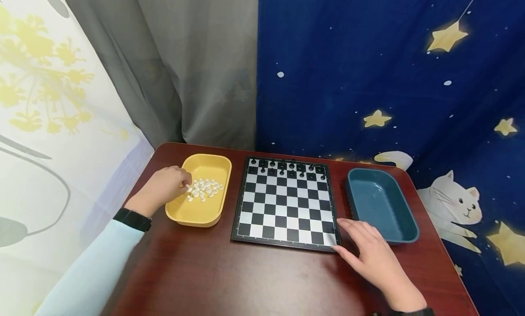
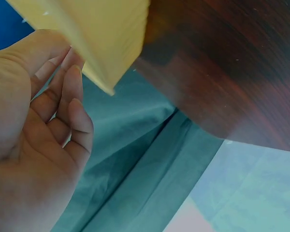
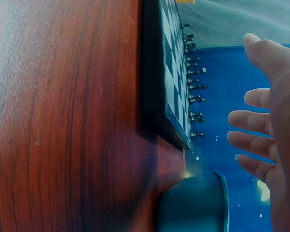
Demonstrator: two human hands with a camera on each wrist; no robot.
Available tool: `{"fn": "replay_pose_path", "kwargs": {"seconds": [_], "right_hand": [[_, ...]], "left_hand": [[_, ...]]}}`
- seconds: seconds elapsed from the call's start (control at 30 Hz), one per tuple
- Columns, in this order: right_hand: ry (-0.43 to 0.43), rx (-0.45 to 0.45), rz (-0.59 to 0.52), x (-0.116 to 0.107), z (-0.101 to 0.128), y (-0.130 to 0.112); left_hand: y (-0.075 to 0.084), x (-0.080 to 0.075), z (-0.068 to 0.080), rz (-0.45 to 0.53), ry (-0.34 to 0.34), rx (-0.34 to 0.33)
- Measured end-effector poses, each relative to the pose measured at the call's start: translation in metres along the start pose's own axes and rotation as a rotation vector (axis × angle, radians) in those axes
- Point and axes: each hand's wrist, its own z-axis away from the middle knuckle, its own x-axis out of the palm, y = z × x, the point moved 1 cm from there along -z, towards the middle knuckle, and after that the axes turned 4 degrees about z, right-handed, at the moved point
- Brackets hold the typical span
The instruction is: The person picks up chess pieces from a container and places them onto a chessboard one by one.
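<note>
Left hand [image 1: 164, 187] curled over yellow tray [image 1: 193, 215], fingertips among white pieces [image 1: 203, 188], pinch hidden. Right hand [image 1: 369, 252] spread flat on desk [image 1: 246, 279], steadying chessboard [image 1: 285, 202] corner.

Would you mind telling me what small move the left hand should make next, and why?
Probably pinch one white piece and lift it out. The left hand reaches into the yellow tray, fingers at the pile, while the chessboard holds only black pieces on its far rows.

white pieces [image 1: 203, 188] too small to type | left fingertips hidden (tray)
</note>
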Motion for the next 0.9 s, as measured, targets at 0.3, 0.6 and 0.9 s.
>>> {"fn": "replay_pose_path", "kwargs": {"seconds": [0.3, 0.6, 0.9], "right_hand": [[-0.118, 0.050, 0.023, 0.015, -0.007, -0.002], [-0.153, 0.105, 0.037, 0.016, -0.003, 0.003], [-0.149, 0.091, 0.019, 0.019, -0.005, 0.001]], "left_hand": [[0.023, -0.016, 0.030, 0.086, 0.069, -0.017], [0.072, -0.012, 0.039, 0.136, 0.100, 0.123], [0.123, 0.012, 0.032, 0.173, 0.046, 0.221]]}}
